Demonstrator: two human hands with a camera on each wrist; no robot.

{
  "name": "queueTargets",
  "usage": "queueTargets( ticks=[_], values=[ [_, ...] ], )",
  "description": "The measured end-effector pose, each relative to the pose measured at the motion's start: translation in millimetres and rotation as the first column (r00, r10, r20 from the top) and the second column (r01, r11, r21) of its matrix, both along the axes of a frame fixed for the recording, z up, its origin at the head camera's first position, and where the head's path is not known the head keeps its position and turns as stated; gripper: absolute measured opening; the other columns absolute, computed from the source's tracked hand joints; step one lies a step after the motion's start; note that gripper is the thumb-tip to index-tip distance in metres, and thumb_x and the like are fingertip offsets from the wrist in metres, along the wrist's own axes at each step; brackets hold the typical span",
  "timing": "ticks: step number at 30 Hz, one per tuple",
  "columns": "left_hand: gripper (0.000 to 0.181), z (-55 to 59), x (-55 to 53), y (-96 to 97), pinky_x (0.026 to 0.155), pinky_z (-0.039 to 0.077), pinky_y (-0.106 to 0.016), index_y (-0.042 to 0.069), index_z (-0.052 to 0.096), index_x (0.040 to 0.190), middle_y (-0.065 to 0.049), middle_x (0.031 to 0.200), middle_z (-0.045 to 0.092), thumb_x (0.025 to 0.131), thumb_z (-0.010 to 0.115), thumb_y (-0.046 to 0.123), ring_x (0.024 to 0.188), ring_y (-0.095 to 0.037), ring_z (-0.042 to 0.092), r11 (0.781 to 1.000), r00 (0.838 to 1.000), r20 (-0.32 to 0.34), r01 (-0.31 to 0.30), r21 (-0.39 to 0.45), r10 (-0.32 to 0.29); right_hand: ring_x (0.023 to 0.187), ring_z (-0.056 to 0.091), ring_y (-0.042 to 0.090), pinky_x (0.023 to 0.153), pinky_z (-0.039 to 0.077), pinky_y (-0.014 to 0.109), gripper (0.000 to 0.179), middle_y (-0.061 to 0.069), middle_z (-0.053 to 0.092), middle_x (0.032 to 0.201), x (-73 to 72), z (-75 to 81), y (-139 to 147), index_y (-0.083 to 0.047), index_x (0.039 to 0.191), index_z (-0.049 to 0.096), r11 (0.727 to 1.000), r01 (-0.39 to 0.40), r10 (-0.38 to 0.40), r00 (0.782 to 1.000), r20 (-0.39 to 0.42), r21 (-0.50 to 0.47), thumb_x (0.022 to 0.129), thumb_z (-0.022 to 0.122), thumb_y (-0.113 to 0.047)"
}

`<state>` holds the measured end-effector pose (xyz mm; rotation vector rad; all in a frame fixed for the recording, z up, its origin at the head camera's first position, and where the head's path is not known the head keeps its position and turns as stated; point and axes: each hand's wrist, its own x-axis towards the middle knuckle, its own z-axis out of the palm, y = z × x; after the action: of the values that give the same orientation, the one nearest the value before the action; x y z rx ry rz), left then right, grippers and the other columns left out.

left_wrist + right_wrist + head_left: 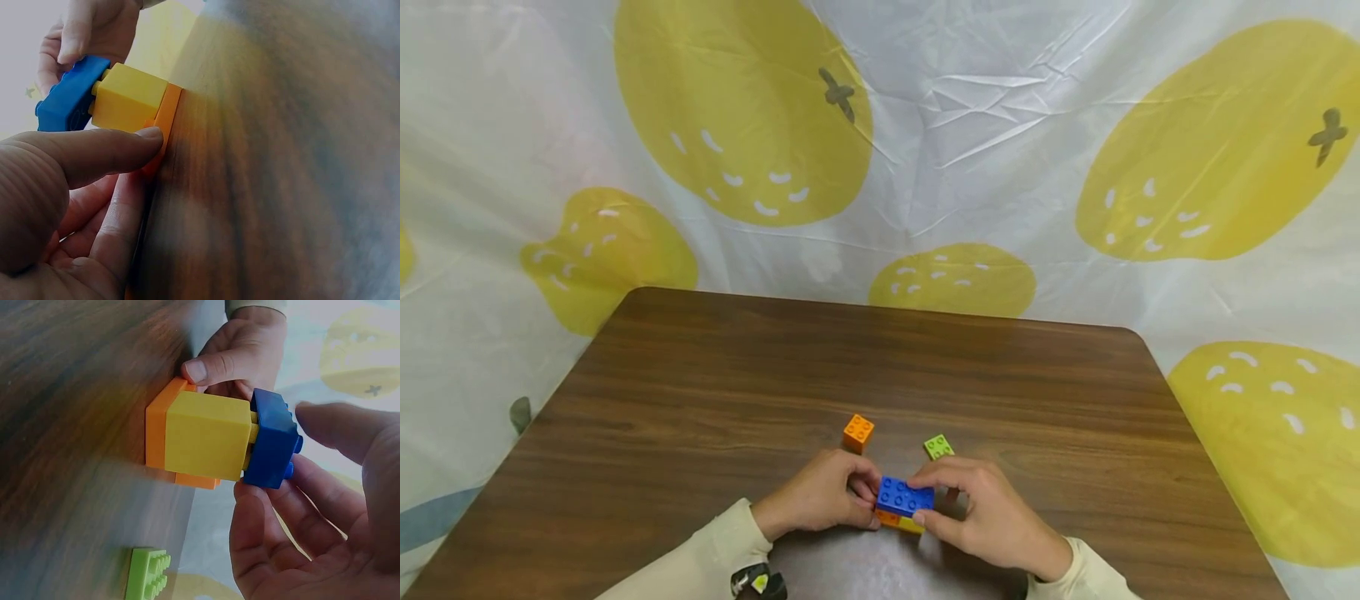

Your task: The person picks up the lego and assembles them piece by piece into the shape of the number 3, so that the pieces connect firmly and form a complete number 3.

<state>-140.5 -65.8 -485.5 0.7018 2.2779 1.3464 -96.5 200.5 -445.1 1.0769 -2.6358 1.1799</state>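
Observation:
A small toy-brick stack stands on the table between both hands. Its base is a flat orange brick (pixel 156 437), with a taller yellow brick (pixel 206 434) on top. A blue brick (pixel 904 497) with studs sits uppermost, tilted, and yellow studs show in the gap beneath it. My left hand (pixel 827 492) pinches the orange base, its thumb along the side in the left wrist view. With the thumb at one edge and fingers at the opposite edge, my right hand (pixel 988 517) holds the blue brick.
Beyond the left hand stands an orange brick (pixel 858 431). A light green brick (pixel 937 447) lies just past the right hand's fingers. The brown wooden table (pixel 775 358) ends at a white curtain (pixel 970 167) with yellow fruit prints.

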Motion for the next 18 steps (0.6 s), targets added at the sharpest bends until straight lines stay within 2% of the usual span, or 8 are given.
queueTargets(
  ticks=[6, 18],
  values=[
    [0.031, -1.9, 0.1, 0.0, 0.072, 0.059, -0.019, 0.015, 0.077, 0.095, 0.008, 0.084, 0.075, 0.071, 0.096, 0.013, 0.078, -0.002, 0.071, 1.0, 1.0, -0.006, 0.002, 0.002, -0.002, 0.077, 0.066, 0.005, 0.065, 0.059, 0.024, 0.026, -0.006, 0.078, 0.107, -0.2, -3.2, -1.8, -0.016, 0.111, 0.079, 0.999, 0.002, -0.002, 1.0, -0.004, -0.037, 0.087, 0.088, -0.016],
    [0.032, -3.1, -0.8, -0.8, 0.072, 0.059, -0.019, 0.015, 0.076, 0.096, 0.008, 0.084, 0.075, 0.071, 0.097, 0.013, 0.078, -0.003, 0.07, 1.0, 1.0, -0.001, 0.007, 0.008, -0.007, 0.078, 0.065, 0.001, 0.064, 0.06, 0.026, 0.026, -0.006, 0.078, 0.106, -0.1, -3.9, -2.5, -0.017, 0.111, 0.08, 0.999, 0.01, -0.01, 1.0, 0.018, -0.044, 0.086, 0.089, -0.015]
  ],
)
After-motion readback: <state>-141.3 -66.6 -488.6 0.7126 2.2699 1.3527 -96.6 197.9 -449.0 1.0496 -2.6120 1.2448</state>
